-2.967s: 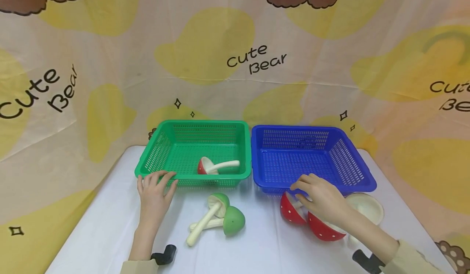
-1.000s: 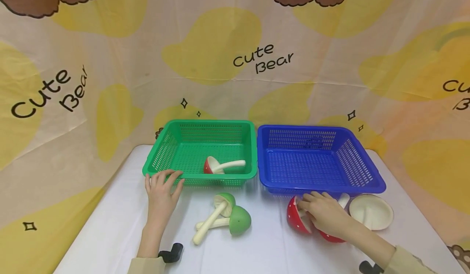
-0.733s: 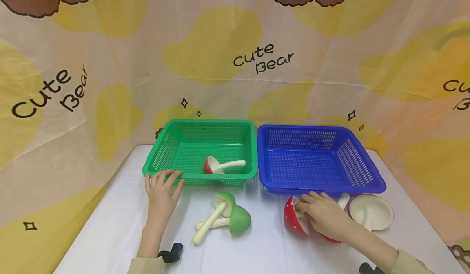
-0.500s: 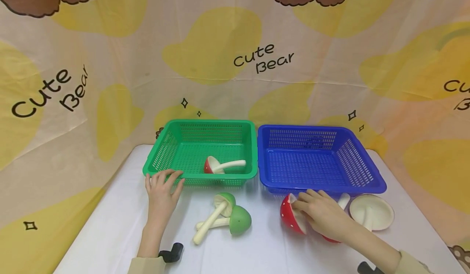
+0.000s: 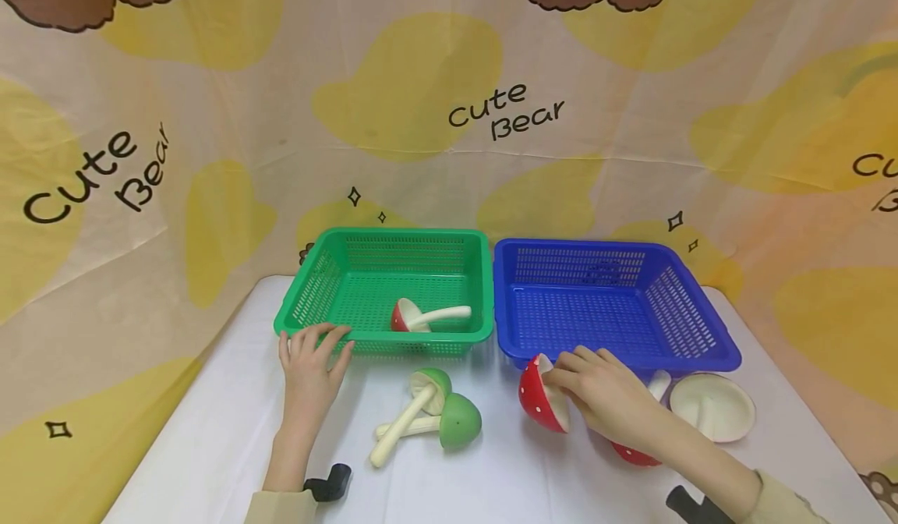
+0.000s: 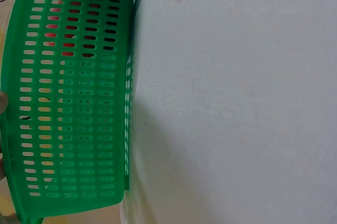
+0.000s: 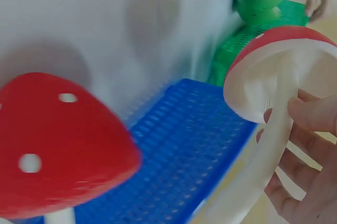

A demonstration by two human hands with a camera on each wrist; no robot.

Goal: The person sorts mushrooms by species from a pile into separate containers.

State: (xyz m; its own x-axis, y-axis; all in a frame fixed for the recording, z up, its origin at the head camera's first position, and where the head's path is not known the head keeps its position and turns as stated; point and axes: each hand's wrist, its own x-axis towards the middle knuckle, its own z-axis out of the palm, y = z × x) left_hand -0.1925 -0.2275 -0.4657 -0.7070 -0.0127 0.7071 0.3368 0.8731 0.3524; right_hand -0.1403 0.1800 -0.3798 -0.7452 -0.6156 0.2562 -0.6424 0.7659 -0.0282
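Note:
My right hand [image 5: 606, 395] pinches the white stem of a red, white-spotted toy mushroom [image 5: 540, 395] in front of the blue basket [image 5: 617, 364]. In the right wrist view, thumb and fingers close on its stem [image 7: 276, 129] under the cap. Another red mushroom [image 5: 637, 455] lies partly hidden below that hand. Beside it a toy mushroom [image 5: 733, 415] shows its cream underside. My left hand [image 5: 309, 372] rests relaxed fingers on the front rim of the green basket [image 5: 421, 338]. One red mushroom [image 5: 438, 315] lies inside that basket.
Two green-capped toy mushrooms [image 5: 459, 423] lie crossed on the white tablecloth [image 5: 491, 485] between my hands. Both baskets stand side by side at the back, before a printed cloth backdrop [image 5: 393, 79]. Black wrist mounts [image 5: 330, 483] show near the sleeves.
My right hand has taken hold of a red mushroom and moved it left and upward, toward the blue basket's front left corner. The left hand keeps its place on the green rim.

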